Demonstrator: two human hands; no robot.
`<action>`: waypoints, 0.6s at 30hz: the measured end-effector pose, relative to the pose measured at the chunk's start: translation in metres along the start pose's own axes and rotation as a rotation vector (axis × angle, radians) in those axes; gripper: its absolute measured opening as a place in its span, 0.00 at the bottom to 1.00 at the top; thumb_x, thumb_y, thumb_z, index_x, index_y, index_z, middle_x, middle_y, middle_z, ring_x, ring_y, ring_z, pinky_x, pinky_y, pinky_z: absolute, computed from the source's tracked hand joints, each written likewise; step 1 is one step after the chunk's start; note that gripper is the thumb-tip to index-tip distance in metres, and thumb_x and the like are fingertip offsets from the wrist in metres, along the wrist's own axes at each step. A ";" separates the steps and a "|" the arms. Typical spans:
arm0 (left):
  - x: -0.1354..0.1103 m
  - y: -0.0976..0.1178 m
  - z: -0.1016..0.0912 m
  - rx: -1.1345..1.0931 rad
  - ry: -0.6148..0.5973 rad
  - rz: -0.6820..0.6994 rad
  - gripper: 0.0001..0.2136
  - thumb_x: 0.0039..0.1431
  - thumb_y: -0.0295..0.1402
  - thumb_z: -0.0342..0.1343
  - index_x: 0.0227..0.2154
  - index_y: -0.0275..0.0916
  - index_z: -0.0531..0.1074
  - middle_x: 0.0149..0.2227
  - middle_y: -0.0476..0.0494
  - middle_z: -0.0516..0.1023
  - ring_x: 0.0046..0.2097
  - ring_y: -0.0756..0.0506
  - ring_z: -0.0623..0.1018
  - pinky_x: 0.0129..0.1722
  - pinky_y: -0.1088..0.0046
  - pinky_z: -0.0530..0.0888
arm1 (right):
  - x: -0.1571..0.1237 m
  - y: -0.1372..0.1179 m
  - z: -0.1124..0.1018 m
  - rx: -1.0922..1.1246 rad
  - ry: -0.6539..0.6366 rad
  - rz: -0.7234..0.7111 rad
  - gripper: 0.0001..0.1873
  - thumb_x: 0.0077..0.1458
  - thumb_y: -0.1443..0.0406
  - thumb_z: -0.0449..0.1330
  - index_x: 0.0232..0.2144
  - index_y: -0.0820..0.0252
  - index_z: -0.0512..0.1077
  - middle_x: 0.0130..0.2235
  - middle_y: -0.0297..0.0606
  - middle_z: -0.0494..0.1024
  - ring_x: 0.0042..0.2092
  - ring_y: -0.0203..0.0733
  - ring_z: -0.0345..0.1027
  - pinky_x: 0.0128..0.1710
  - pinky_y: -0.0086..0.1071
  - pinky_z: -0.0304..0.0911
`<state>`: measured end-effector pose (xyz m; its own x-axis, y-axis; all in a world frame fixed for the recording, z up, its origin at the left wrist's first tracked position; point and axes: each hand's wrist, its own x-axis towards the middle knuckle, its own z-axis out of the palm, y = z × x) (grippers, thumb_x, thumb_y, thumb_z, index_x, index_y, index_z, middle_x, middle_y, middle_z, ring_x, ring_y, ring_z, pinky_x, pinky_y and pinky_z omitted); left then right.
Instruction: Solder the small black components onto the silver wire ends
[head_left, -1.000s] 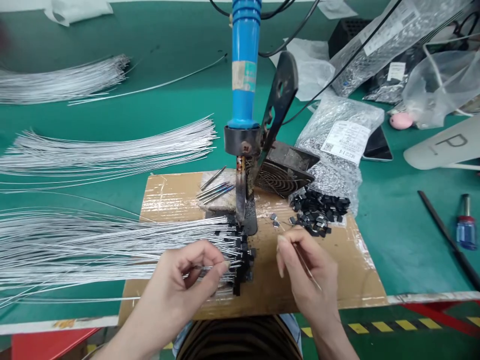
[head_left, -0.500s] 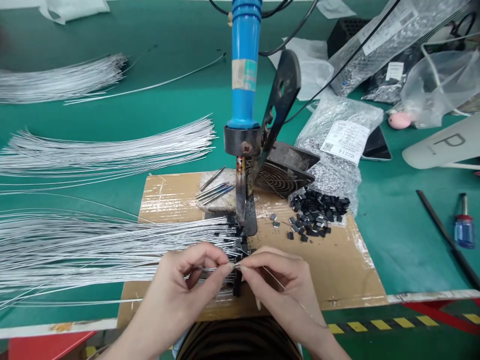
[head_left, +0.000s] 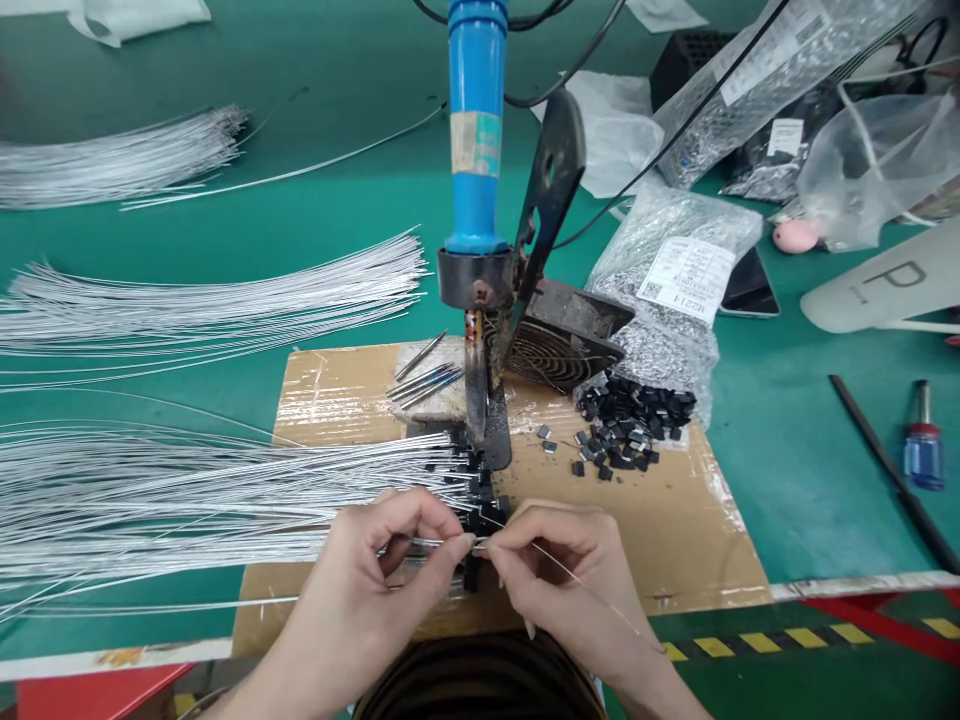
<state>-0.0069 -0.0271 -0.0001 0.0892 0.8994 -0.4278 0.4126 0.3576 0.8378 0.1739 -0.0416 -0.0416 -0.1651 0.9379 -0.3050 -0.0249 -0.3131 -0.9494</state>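
My left hand (head_left: 379, 590) is closed, thumb and forefinger pinching a thin silver-white wire (head_left: 427, 543) close to its right end. Just beside those fingertips, my right hand (head_left: 574, 560) is also closed in a pinch. A fine strand, likely solder wire (head_left: 585, 588), passes through its fingers and trails back towards the wrist. Whatever lies between the two sets of fingertips is too small to make out. Above both hands, a blue-handled soldering iron (head_left: 478, 200) points downwards in a black stand (head_left: 551, 180). Wires with black ends (head_left: 480, 490) lie right behind my fingers.
Cardboard (head_left: 637, 540) covers the green table here. Loose black connectors (head_left: 630, 420) are heaped at right, by a fan (head_left: 562, 350) and a labelled plastic bag (head_left: 675, 270). Metal tips (head_left: 424, 385) rest left of the iron. Wire bundles (head_left: 225, 290) fill the left; a screwdriver (head_left: 924, 450) lies far right.
The view has shifted slightly. Both hands have moved a little to the right relative to the cardboard, still pinching close together.
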 end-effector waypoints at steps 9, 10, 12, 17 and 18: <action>-0.002 0.010 -0.006 -0.077 0.021 -0.060 0.10 0.57 0.36 0.63 0.22 0.42 0.74 0.23 0.52 0.70 0.26 0.50 0.66 0.27 0.74 0.64 | 0.004 0.016 -0.035 0.262 0.165 0.076 0.10 0.59 0.59 0.71 0.29 0.58 0.84 0.20 0.30 0.74 0.14 0.27 0.59 0.14 0.22 0.54; -0.002 0.011 -0.007 -0.079 0.025 -0.065 0.10 0.57 0.37 0.64 0.22 0.42 0.75 0.23 0.52 0.70 0.26 0.50 0.65 0.27 0.74 0.63 | 0.005 0.016 -0.039 0.287 0.182 0.043 0.10 0.59 0.58 0.71 0.30 0.58 0.85 0.22 0.32 0.76 0.14 0.27 0.61 0.13 0.22 0.56; -0.001 0.011 -0.007 -0.078 0.026 -0.068 0.10 0.58 0.37 0.64 0.23 0.41 0.75 0.24 0.51 0.71 0.27 0.50 0.66 0.27 0.74 0.63 | 0.007 0.016 -0.042 0.339 0.187 0.010 0.11 0.62 0.57 0.69 0.34 0.56 0.86 0.27 0.35 0.79 0.17 0.30 0.66 0.14 0.24 0.62; 0.001 0.009 -0.007 -0.088 0.023 -0.056 0.09 0.58 0.38 0.64 0.25 0.41 0.76 0.24 0.50 0.73 0.27 0.49 0.67 0.27 0.74 0.63 | 0.005 0.015 -0.028 0.437 0.044 0.007 0.33 0.72 0.46 0.50 0.37 0.60 0.88 0.30 0.44 0.81 0.25 0.39 0.73 0.19 0.29 0.73; 0.001 0.008 -0.006 -0.097 0.024 -0.052 0.09 0.59 0.38 0.64 0.26 0.41 0.76 0.24 0.50 0.73 0.27 0.49 0.66 0.27 0.74 0.63 | 0.004 0.014 -0.024 0.426 0.052 0.014 0.34 0.72 0.46 0.49 0.35 0.60 0.88 0.29 0.44 0.80 0.25 0.38 0.73 0.20 0.28 0.73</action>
<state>-0.0092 -0.0220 0.0086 0.0478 0.8846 -0.4640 0.3265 0.4251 0.8442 0.1970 -0.0391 -0.0578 -0.1183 0.9361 -0.3311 -0.4302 -0.3488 -0.8326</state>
